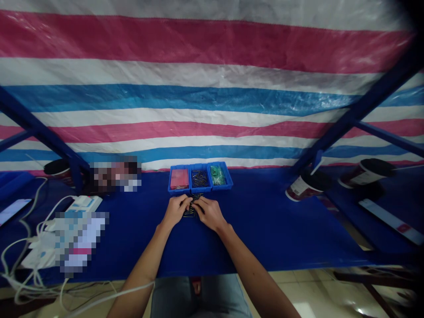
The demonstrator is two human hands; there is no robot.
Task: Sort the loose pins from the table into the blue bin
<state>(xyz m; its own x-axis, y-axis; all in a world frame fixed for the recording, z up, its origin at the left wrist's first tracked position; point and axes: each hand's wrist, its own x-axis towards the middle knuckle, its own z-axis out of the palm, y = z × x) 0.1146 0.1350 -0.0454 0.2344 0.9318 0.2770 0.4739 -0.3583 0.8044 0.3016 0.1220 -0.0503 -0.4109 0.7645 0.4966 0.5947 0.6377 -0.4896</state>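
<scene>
A small pile of dark, slim screw-like pieces lies on the blue tabletop, between and beneath my fingertips. My left hand is pinched closed at the pile's left side. From the right, my right hand has its fingers pressed together over the same pile. Whatever is in either pinch is too small to make out. Just beyond my hands stand three joined blue bins: a left bin with flat pink-red pieces, a middle bin with similar dark pieces, and a right bin with green and clear small items.
White power strips and tangled cables occupy the left side. Dark tubs stand at the right and far left. Blue frame posts flank the table, with a striped sheet behind. A phone lies far right.
</scene>
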